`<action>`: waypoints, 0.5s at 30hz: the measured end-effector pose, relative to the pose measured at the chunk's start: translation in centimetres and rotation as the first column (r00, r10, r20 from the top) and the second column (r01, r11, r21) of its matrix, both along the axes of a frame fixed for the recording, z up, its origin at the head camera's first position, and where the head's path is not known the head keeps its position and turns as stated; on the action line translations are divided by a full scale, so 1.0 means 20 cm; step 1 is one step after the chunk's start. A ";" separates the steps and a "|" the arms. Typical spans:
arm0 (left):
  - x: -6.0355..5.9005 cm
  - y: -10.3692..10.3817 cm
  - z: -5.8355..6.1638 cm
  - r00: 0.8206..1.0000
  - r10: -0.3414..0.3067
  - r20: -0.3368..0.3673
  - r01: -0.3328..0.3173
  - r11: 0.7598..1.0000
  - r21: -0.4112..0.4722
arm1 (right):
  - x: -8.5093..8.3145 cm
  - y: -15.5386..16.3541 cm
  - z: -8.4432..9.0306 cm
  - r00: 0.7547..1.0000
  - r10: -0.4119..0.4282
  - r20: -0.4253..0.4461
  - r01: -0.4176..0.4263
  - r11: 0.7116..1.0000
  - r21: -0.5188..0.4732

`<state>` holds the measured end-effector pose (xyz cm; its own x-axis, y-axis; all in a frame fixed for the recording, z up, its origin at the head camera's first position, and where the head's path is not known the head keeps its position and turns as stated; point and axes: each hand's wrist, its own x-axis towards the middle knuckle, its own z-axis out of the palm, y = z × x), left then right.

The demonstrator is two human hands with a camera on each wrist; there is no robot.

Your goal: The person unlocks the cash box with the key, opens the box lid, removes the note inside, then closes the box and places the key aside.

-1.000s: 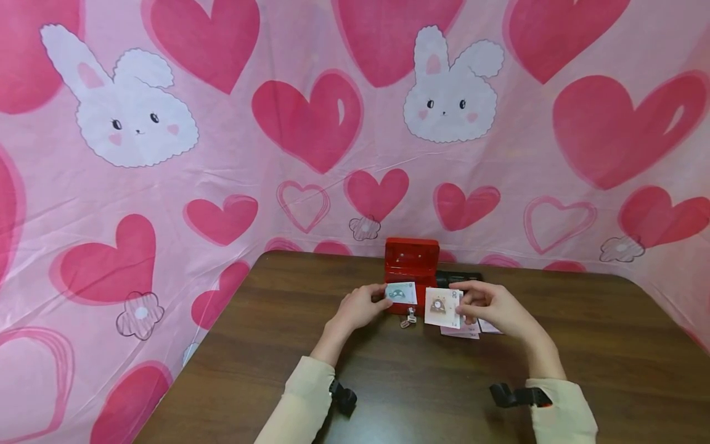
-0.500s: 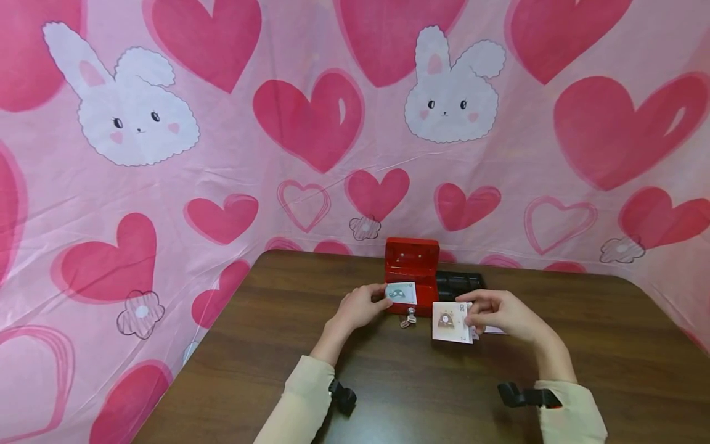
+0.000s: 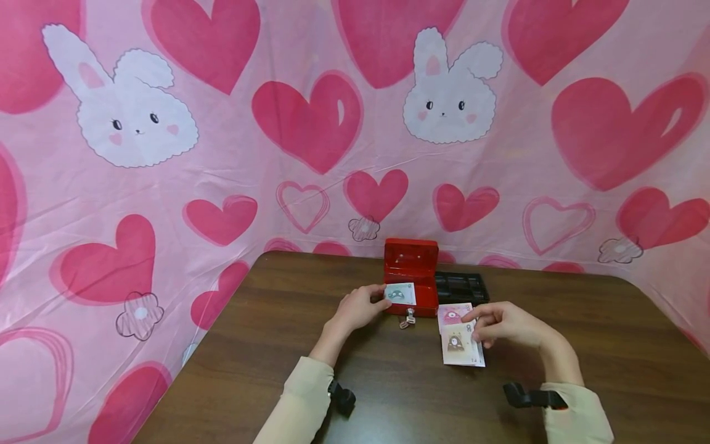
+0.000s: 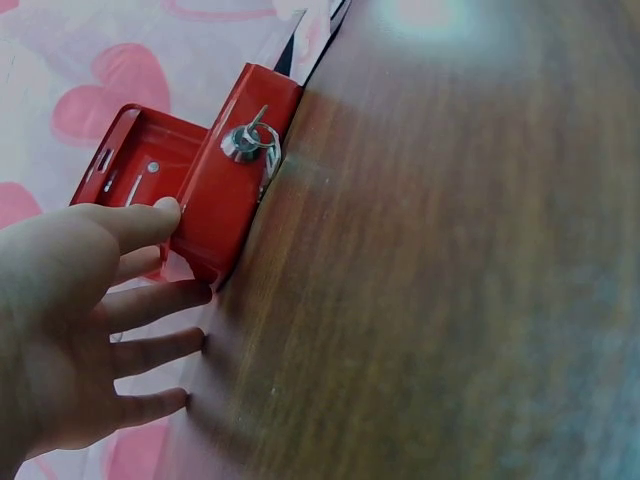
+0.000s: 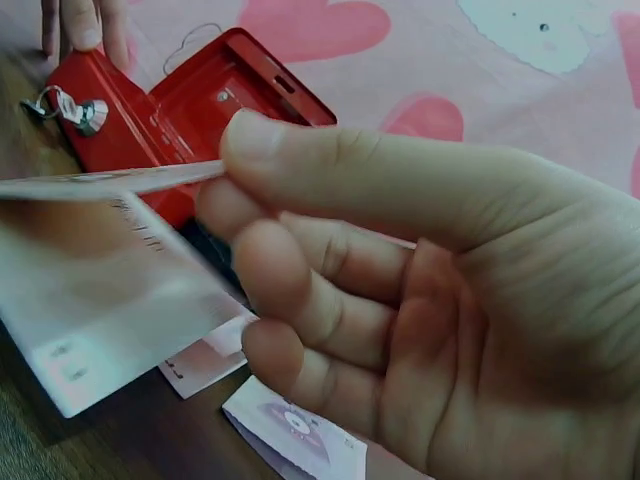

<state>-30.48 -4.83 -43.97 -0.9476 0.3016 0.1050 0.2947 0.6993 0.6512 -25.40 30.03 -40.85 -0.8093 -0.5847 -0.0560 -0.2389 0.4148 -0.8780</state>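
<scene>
An open red cash box (image 3: 424, 306) stands on the table, its lid raised. At its left end my left hand (image 3: 359, 306) grips the corner, thumb on the rim and fingertips at the side, as the left wrist view shows. A green banknote (image 3: 400, 293) lies over the box's inside, close to that thumb. Right of the box, my right hand (image 3: 509, 325) pinches a brown banknote (image 3: 456, 343) between thumb and forefinger. Another sheet (image 5: 110, 300) hangs under it in the right wrist view. Beneath lie a pink banknote (image 3: 449, 312) and a purple banknote (image 5: 300, 430).
Behind and right of the cash box sits a black compartment tray (image 3: 460, 287). Keys (image 4: 265, 145) hang from the lock on the box front. A pink cloth (image 3: 333, 154) with hearts and rabbits hangs behind the wooden table (image 3: 421, 394).
My right hand has moved right and toward me with the brown banknote, away from the box. The pink banknote now shows behind it. My left hand has stayed at the box.
</scene>
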 end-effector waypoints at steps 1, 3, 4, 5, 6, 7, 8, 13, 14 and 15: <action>0.00 0.00 0.00 1.000 0.001 -0.001 -0.001 1.000 0.000 | 0.00 0.01 0.00 1.000 0.007 0.005 -0.007 1.000 0.011; 0.00 0.00 0.00 1.000 0.002 -0.001 -0.002 1.000 0.001 | 0.00 0.02 -0.01 1.000 0.013 0.016 -0.013 1.000 0.024; 0.00 0.00 0.00 1.000 0.002 0.000 -0.002 1.000 0.002 | 0.00 0.02 -0.02 1.000 0.009 0.020 -0.009 0.999 0.033; 0.00 0.00 0.01 1.000 0.002 0.000 -0.002 1.000 0.002 | 0.00 0.03 -0.02 1.000 0.008 0.020 -0.009 0.999 0.037; 0.00 0.00 0.01 1.000 0.002 0.001 -0.002 1.000 0.002 | 0.00 0.03 -0.03 1.000 0.004 0.022 -0.005 0.999 0.044; 0.01 0.00 0.01 1.000 0.001 0.002 -0.001 1.000 0.003 | 0.00 0.03 -0.03 1.000 0.003 0.026 -0.004 0.999 0.045; 0.01 0.00 0.01 1.000 0.001 0.003 -0.001 1.000 0.003 | -0.01 0.04 -0.03 1.000 0.001 0.030 -0.002 0.999 0.044; 0.00 0.00 0.00 1.000 0.000 0.002 0.000 1.000 0.004 | -0.01 0.04 -0.06 0.998 0.011 0.054 -0.013 1.000 0.029; 0.00 0.00 0.00 1.000 0.000 0.001 0.000 1.000 0.003 | -0.02 0.04 -0.06 0.998 0.013 0.058 -0.015 0.999 0.031; 0.00 0.00 0.00 1.000 0.000 0.000 0.000 1.000 0.000 | -0.02 0.04 -0.07 0.998 0.015 0.062 -0.017 0.999 0.031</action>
